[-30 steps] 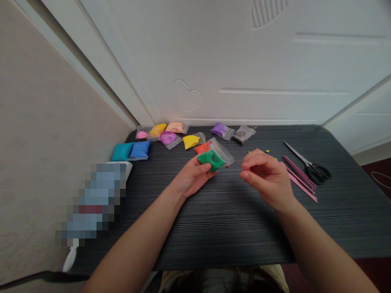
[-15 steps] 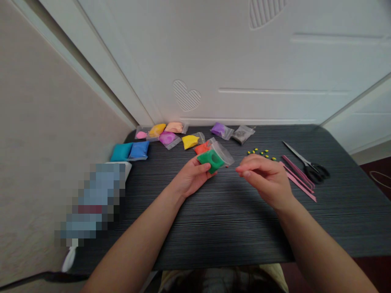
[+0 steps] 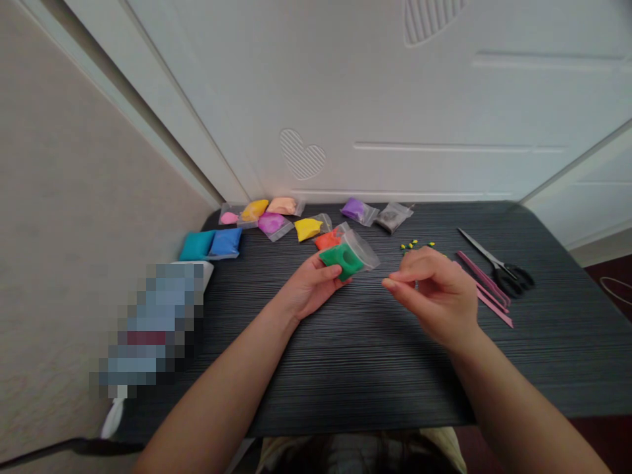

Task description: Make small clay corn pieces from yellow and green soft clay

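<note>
My left hand [image 3: 313, 288] holds a small clear zip bag of green modelling clay [image 3: 344, 261], thumb on top, above the dark table. The clay has a hollow in it, and the bag's clear end points right. To its right, my right hand [image 3: 439, 296] is closed in a pinch, thumb tip against forefinger. What lies between those fingertips, if anything, is too small to make out. Just beyond the right hand lie several tiny yellow-and-green pieces [image 3: 409, 245], partly hidden by it. A bag of orange-red clay [image 3: 326, 240] sits behind the green one.
Bags of yellow [image 3: 308, 229], purple [image 3: 352, 209], grey [image 3: 392, 217] and blue clay [image 3: 226, 243] lie along the back and left of the table [image 3: 345, 375]. Pink strips [image 3: 494, 309] and black-handled scissors [image 3: 513, 276] are at right. A blurred-out pack [image 3: 158, 316] stands left.
My right hand has turned a little and its fingers have curled into a tighter pinch, covering more of the tiny pieces. My left hand and the green clay bag stay almost still.
</note>
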The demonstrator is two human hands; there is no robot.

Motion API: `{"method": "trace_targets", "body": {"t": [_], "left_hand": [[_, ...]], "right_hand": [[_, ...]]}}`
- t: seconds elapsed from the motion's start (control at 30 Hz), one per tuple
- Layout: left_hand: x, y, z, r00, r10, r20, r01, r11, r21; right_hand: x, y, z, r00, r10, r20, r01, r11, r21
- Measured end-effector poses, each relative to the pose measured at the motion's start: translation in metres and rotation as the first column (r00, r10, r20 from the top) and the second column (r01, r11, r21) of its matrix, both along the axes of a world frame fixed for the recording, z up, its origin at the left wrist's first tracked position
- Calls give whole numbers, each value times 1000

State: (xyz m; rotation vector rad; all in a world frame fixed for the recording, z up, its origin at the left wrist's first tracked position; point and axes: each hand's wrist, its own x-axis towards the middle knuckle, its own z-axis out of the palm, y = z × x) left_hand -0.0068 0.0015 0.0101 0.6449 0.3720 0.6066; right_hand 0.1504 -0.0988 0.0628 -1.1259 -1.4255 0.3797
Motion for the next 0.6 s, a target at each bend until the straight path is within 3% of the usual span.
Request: {"method": "trace_targets", "body": {"t": [0.2,0.6], "left_hand": [[1,1,-1,1000,-4,-12,4,1000,4],[1,1,-3,1000,-21,-1,21,1000,21]], "right_hand": [[-1,-5,4,993,78,83,-88,989,119],[0,-9,11,972,185,146,-202,972,117]]}}
